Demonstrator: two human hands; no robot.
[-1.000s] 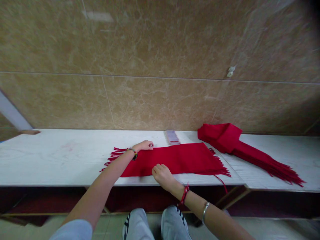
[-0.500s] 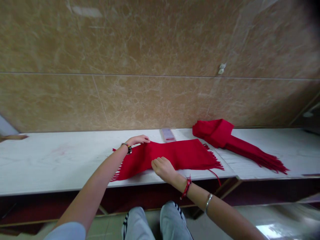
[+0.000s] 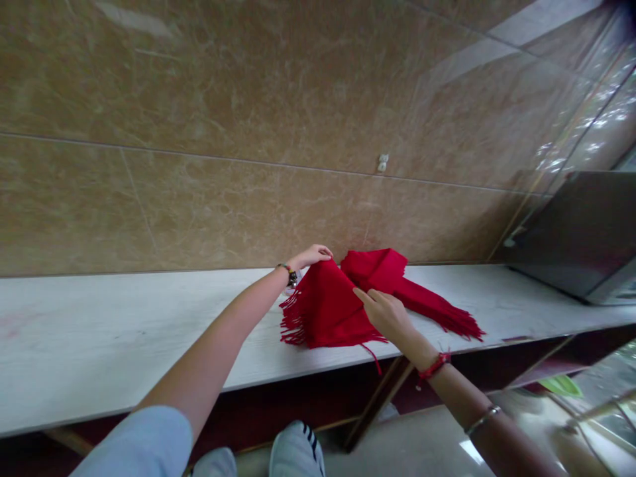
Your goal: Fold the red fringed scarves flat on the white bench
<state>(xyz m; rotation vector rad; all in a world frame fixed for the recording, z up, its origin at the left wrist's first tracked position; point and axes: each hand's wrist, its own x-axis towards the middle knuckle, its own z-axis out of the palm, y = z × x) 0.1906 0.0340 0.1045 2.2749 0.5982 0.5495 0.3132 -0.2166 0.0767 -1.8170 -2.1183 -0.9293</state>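
Note:
A red fringed scarf (image 3: pixel 322 311) lies folded on the white bench top (image 3: pixel 124 331). My left hand (image 3: pixel 312 255) pinches its far upper edge and lifts it off the surface. My right hand (image 3: pixel 385 311) grips the scarf's right side, fingers closed on the cloth. A second red scarf (image 3: pixel 397 278) lies bunched just behind and to the right, its fringed tail (image 3: pixel 460 324) trailing toward the front edge. The two scarves touch or overlap where my hands meet.
A brown marble wall (image 3: pixel 248 132) rises right behind the bench. A dark box-like object (image 3: pixel 581 232) stands at the far right. My shoes (image 3: pixel 293 454) and a glossy floor show below the bench edge.
The scarf that lay spread flat has been folded, its left end carried right toward the second scarf. Both hands moved right with it, and my view swung right.

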